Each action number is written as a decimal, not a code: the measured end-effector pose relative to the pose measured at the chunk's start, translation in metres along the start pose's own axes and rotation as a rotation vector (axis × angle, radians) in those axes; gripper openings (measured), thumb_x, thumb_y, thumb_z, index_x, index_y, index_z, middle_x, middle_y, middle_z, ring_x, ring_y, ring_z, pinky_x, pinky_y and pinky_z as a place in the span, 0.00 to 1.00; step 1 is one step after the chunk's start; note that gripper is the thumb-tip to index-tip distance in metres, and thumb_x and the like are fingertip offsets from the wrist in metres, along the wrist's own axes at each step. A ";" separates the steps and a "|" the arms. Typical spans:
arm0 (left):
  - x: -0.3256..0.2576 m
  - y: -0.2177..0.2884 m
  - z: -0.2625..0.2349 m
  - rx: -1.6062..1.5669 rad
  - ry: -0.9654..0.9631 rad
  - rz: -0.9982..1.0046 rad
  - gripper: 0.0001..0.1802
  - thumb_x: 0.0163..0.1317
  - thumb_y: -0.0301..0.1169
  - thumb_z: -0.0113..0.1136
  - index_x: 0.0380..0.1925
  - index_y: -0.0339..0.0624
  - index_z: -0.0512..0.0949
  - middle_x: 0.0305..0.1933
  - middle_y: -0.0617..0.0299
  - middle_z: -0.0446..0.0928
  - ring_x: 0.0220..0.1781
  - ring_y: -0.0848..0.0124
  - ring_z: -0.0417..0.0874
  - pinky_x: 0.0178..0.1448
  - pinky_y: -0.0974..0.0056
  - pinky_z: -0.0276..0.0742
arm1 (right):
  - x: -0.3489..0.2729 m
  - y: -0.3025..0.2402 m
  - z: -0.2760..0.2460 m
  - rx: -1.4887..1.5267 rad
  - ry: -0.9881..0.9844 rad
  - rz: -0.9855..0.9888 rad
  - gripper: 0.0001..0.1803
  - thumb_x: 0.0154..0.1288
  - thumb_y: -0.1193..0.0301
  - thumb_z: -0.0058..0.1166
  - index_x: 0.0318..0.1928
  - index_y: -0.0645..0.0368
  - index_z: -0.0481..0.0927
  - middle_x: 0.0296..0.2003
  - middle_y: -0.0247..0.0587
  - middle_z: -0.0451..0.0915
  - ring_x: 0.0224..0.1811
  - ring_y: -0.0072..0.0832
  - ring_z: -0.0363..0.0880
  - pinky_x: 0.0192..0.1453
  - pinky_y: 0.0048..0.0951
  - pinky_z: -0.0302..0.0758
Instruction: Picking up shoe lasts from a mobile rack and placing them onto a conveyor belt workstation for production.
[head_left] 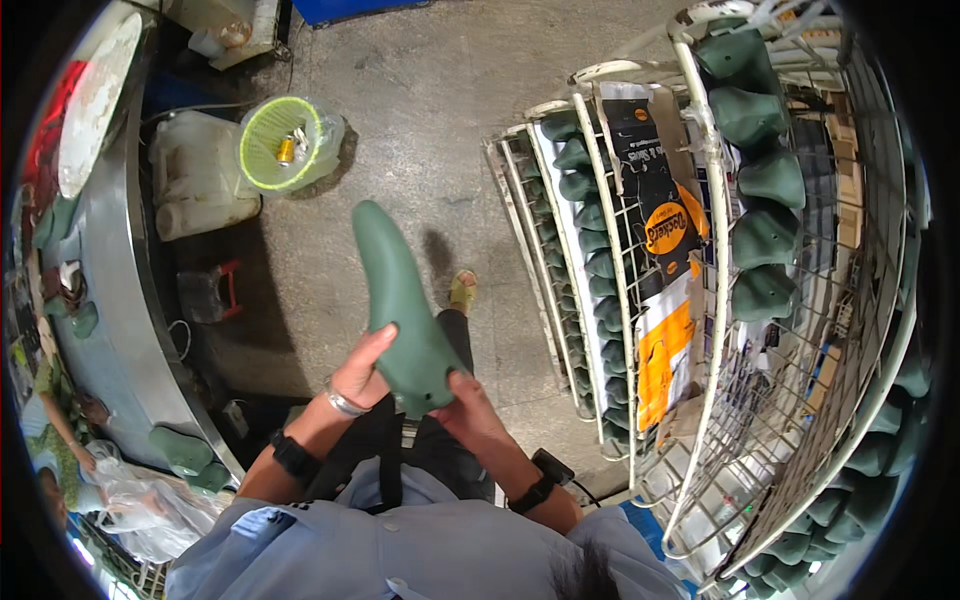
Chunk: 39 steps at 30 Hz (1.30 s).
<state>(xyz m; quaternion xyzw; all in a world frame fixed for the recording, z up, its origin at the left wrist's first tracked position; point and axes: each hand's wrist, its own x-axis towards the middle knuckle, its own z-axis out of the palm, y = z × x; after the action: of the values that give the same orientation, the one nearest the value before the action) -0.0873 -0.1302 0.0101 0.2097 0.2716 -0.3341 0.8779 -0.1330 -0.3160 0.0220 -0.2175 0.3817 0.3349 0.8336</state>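
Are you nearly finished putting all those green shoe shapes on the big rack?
Lots look done: the white wire rack already holds rows of green plastic shoe lasts. In hand now: one green shoe last, gripped by the left hand and right hand. Maybe left: a few green lasts lying by the grey metal table.

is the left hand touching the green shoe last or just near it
Touching. The head view shows the left hand with its thumb pressed against the side of the green shoe last; the right hand grips its base too.

Shoe factory floor, wire racks (700,330) stacked with green shoe lasts (765,180), bare concrete floor (440,110), curved metal bench (120,330)
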 end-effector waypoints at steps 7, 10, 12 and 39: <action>-0.023 0.009 -0.041 -0.256 0.325 0.092 0.19 0.59 0.37 0.52 0.46 0.35 0.68 0.43 0.54 0.74 0.45 0.64 0.76 0.51 0.60 0.72 | 0.129 -0.138 -0.041 -0.807 0.418 -0.326 0.14 0.60 0.66 0.49 0.44 0.60 0.73 0.32 0.30 0.74 0.33 0.20 0.70 0.39 0.24 0.67; -0.019 0.003 -0.071 -0.255 0.389 0.138 0.19 0.58 0.37 0.53 0.45 0.36 0.69 0.42 0.59 0.75 0.44 0.68 0.76 0.50 0.63 0.71 | 0.204 -0.247 -0.079 -0.881 0.674 -0.869 0.10 0.56 0.67 0.55 0.33 0.60 0.73 0.25 0.32 0.73 0.26 0.19 0.68 0.30 0.24 0.66; -0.027 -0.004 -0.088 -0.330 0.552 0.169 0.18 0.58 0.37 0.53 0.44 0.37 0.70 0.41 0.58 0.75 0.43 0.67 0.76 0.50 0.63 0.71 | 0.240 -0.279 -0.062 -0.831 0.927 -1.108 0.18 0.53 0.63 0.58 0.38 0.64 0.73 0.32 0.42 0.75 0.33 0.29 0.72 0.38 0.30 0.69; -0.054 -0.010 -0.108 -0.372 0.654 0.259 0.18 0.58 0.39 0.51 0.43 0.39 0.70 0.39 0.60 0.75 0.41 0.67 0.76 0.47 0.63 0.72 | 0.249 -0.223 -0.010 -1.882 1.156 -1.738 0.28 0.51 0.74 0.55 0.53 0.69 0.65 0.53 0.58 0.66 0.54 0.50 0.66 0.53 0.41 0.67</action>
<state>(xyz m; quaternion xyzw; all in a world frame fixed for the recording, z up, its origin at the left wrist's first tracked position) -0.1643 -0.0519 -0.0416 0.1750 0.5639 -0.0816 0.8030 0.1442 -0.3771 -0.1552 -0.9551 0.0473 -0.2892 0.0432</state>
